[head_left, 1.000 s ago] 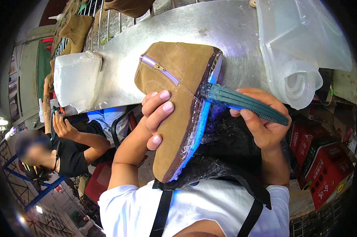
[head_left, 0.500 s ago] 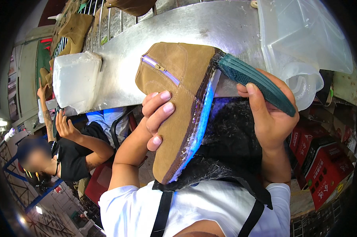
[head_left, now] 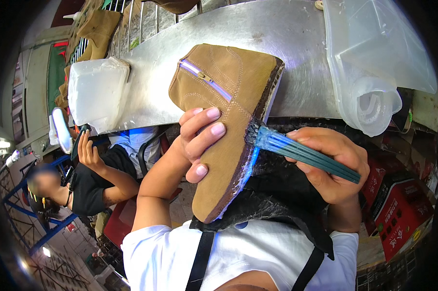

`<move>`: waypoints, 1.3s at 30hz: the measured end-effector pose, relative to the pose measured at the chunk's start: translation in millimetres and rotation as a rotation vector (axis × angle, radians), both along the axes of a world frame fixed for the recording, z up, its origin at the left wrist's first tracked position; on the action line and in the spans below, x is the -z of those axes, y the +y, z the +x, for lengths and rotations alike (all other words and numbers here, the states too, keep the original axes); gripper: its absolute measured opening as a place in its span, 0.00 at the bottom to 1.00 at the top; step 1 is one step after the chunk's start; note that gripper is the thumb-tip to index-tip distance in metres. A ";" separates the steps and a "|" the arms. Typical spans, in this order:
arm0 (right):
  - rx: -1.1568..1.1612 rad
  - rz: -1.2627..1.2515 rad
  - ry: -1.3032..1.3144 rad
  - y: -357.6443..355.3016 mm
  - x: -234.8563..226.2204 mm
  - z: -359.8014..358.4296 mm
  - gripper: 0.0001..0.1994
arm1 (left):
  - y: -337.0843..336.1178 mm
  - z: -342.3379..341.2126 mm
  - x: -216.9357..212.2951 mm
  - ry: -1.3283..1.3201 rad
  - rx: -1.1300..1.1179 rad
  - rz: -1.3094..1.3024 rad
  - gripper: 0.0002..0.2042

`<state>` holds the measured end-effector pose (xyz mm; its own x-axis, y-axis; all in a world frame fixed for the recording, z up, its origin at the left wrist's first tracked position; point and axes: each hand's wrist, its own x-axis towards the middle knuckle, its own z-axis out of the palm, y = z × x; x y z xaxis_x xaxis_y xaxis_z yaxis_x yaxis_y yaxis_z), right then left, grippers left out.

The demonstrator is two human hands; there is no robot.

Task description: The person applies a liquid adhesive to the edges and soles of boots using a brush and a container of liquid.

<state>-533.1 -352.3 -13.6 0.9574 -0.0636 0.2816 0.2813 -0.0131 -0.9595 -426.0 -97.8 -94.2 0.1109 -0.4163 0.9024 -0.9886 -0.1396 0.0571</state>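
Observation:
A tan suede ankle boot (head_left: 228, 131) with a side zipper is held up in front of me, toe pointing down toward my body. Around its upper part, the fingers of my left hand (head_left: 199, 143) are closed. My right hand (head_left: 333, 162) grips a brush (head_left: 306, 155) by its ridged green handle. The brush's dark bristles touch the boot's lower edge, about midway between heel and toe. Along that edge runs a dark brown band, and the underside glows blue-white toward the toe. Much of the underside is turned away from view.
A metal worktop (head_left: 296, 92) lies beyond the boot. On it stand a translucent tub (head_left: 95, 94) at left and a larger clear plastic container (head_left: 369, 97) at right. A red box (head_left: 398, 208) sits at lower right. At left, a co-worker (head_left: 102, 169) holds a pale sole-shaped piece.
The brush has moved from the heel end down along the boot's edge to its middle, and its handle has turned edge-on. The boot has shifted slightly right and upward.

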 end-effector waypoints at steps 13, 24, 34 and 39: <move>-0.094 0.229 0.187 -3.2 -8.7 -16.8 0.11 | 5.5 2.3 -25.3 0.030 0.057 0.175 0.34; -0.102 0.182 -0.014 0.3 -28.1 -43.9 0.12 | 7.4 -4.0 -62.3 0.110 0.118 0.399 0.20; -0.012 0.506 0.176 5.4 -39.2 -70.6 0.10 | -16.9 -8.1 -78.9 0.070 0.020 0.347 0.22; 0.228 0.790 0.280 18.9 -35.2 -51.8 0.13 | -30.0 -6.3 -83.8 0.098 -0.026 0.331 0.23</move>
